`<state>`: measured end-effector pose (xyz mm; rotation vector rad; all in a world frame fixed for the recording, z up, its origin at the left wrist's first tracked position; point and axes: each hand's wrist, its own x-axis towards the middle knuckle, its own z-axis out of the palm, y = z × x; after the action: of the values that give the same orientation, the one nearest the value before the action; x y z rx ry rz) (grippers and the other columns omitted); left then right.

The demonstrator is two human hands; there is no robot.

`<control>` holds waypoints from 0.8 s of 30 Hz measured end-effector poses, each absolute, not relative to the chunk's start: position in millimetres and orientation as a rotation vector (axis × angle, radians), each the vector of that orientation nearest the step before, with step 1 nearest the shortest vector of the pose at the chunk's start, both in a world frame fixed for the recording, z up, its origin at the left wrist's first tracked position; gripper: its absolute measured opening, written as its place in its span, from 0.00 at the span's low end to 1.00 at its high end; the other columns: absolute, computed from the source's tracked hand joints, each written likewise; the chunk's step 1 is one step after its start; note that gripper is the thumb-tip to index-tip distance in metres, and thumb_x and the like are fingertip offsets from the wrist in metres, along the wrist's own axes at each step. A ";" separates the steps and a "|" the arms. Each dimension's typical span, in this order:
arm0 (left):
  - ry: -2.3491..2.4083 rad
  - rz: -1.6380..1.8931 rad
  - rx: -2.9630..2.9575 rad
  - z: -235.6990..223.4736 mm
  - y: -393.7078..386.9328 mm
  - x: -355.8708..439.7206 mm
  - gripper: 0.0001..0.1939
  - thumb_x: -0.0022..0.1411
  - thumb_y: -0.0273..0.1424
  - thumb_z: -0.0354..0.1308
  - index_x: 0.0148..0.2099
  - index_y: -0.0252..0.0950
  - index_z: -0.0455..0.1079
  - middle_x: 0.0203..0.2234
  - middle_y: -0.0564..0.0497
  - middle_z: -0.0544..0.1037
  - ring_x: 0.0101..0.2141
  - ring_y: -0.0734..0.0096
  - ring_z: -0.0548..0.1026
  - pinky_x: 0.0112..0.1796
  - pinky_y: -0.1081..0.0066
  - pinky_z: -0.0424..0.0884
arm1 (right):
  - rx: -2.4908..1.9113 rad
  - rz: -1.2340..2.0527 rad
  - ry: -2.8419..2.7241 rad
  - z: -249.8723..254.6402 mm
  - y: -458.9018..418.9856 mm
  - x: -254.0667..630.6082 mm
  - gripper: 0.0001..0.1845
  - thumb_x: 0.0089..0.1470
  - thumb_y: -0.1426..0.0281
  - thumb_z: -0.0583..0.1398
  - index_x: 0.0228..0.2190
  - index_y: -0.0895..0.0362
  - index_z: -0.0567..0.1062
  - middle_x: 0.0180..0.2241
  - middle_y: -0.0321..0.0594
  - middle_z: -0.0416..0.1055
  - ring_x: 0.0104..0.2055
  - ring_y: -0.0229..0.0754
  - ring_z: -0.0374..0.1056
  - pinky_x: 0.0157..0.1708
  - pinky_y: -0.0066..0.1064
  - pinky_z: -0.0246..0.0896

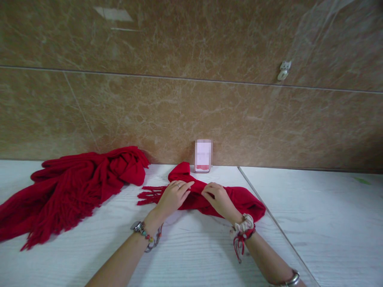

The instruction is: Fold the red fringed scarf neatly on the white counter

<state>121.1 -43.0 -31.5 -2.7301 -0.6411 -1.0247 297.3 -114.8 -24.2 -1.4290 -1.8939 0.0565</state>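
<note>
A red scarf point(243, 199) with fringe at its left end lies bunched and partly folded on the white surface in front of me. My left hand point(176, 193), with a ring on one finger, holds the fabric near the scarf's middle, fingers pointing right. Just to its right, my right hand point(218, 197) pinches the same scarf between thumb and fingers. A short folded loop of cloth sticks up behind my left hand. What lies under my fingertips is hidden.
A second red fringed fabric piece point(89, 179) lies heaped at the left. Behind my hands a phone point(203, 155) leans upright against the brown marbled wall point(143, 111). A small white cat-shaped piece point(284, 70) is on the wall. A seam crosses the white surface point(329, 223) at right.
</note>
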 end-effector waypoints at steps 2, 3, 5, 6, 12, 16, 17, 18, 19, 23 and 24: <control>-0.630 -1.040 -2.715 -30.8 -43.2 120.9 0.14 0.61 0.25 0.46 0.49 0.35 0.62 0.31 0.50 0.74 0.33 0.69 0.70 0.38 0.65 0.67 | -1.418 0.089 -1.904 -24.8 -114.4 297.7 0.07 0.48 0.77 0.57 0.23 0.57 0.74 0.28 0.38 0.71 0.32 0.39 0.65 0.37 0.33 0.58; -0.628 -1.048 -2.709 -30.2 -43.6 120.8 0.14 0.61 0.25 0.45 0.49 0.35 0.62 0.31 0.50 0.74 0.33 0.69 0.70 0.38 0.65 0.67 | -1.414 0.101 -1.902 -25.2 -114.1 298.1 0.08 0.48 0.78 0.57 0.23 0.57 0.74 0.27 0.38 0.71 0.32 0.39 0.65 0.37 0.33 0.58; -0.619 -1.075 -2.693 -28.8 -44.5 120.4 0.14 0.62 0.25 0.44 0.49 0.35 0.62 0.31 0.49 0.74 0.33 0.69 0.70 0.38 0.65 0.67 | -1.408 0.127 -1.885 -25.7 -113.4 298.7 0.09 0.49 0.78 0.56 0.22 0.57 0.74 0.27 0.38 0.71 0.32 0.39 0.65 0.37 0.33 0.59; -0.608 -1.092 -2.684 -28.2 -45.1 120.4 0.14 0.62 0.26 0.44 0.49 0.35 0.62 0.31 0.49 0.73 0.33 0.69 0.70 0.38 0.65 0.67 | -1.404 0.144 -1.871 -25.7 -113.2 299.0 0.09 0.49 0.79 0.56 0.22 0.57 0.73 0.26 0.38 0.71 0.31 0.38 0.65 0.36 0.32 0.59; -0.426 -1.099 -2.677 -30.7 -48.5 124.5 0.14 0.61 0.29 0.47 0.50 0.36 0.61 0.33 0.48 0.72 0.35 0.69 0.70 0.38 0.65 0.67 | -1.362 0.212 -1.740 -23.5 -113.8 298.8 0.10 0.50 0.75 0.54 0.19 0.57 0.68 0.22 0.36 0.67 0.26 0.37 0.63 0.29 0.29 0.60; -0.420 -1.123 -2.663 -31.6 -51.2 129.2 0.14 0.60 0.28 0.48 0.50 0.35 0.61 0.34 0.49 0.72 0.36 0.68 0.69 0.40 0.64 0.66 | -1.322 0.262 -1.708 -24.2 -114.1 297.4 0.10 0.51 0.71 0.53 0.20 0.57 0.67 0.21 0.35 0.65 0.25 0.37 0.61 0.28 0.28 0.59; -0.427 -1.142 -2.649 -30.9 -52.1 129.9 0.14 0.60 0.28 0.48 0.50 0.35 0.61 0.34 0.48 0.73 0.36 0.69 0.69 0.39 0.64 0.66 | -1.315 0.278 -1.702 -24.8 -113.9 297.0 0.10 0.51 0.70 0.53 0.20 0.57 0.67 0.22 0.36 0.65 0.25 0.37 0.61 0.28 0.28 0.59; -0.426 -1.156 -2.637 -29.9 -53.1 130.4 0.14 0.60 0.27 0.48 0.50 0.34 0.61 0.34 0.48 0.73 0.36 0.69 0.69 0.39 0.64 0.65 | -1.312 0.293 -1.695 -25.5 -113.6 296.5 0.11 0.52 0.69 0.53 0.21 0.57 0.67 0.22 0.36 0.65 0.26 0.37 0.61 0.28 0.29 0.59; -0.419 -1.166 -2.627 -28.8 -54.2 130.7 0.14 0.60 0.27 0.48 0.50 0.34 0.61 0.34 0.49 0.73 0.36 0.69 0.69 0.40 0.65 0.65 | -1.311 0.306 -1.686 -26.3 -113.1 296.1 0.11 0.52 0.68 0.52 0.21 0.57 0.67 0.22 0.36 0.65 0.26 0.37 0.61 0.28 0.29 0.59; -0.386 -1.164 -2.599 -26.3 -58.2 131.4 0.14 0.60 0.25 0.47 0.50 0.36 0.61 0.35 0.49 0.73 0.37 0.70 0.70 0.41 0.65 0.64 | -1.310 0.349 -1.647 -29.8 -110.8 295.3 0.12 0.52 0.66 0.52 0.22 0.57 0.68 0.22 0.36 0.66 0.26 0.37 0.62 0.29 0.29 0.59; -0.384 -1.161 -2.595 -26.6 -58.5 131.6 0.14 0.61 0.25 0.47 0.50 0.36 0.61 0.34 0.49 0.74 0.37 0.70 0.70 0.41 0.66 0.64 | -1.311 0.362 -1.634 -30.6 -110.2 295.4 0.12 0.52 0.65 0.52 0.22 0.57 0.68 0.22 0.36 0.66 0.26 0.37 0.62 0.29 0.29 0.58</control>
<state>131.6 -58.5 -26.6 -2.5954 -0.3836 -1.1607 295.4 -110.2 -30.6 -1.3107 -1.6340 0.3619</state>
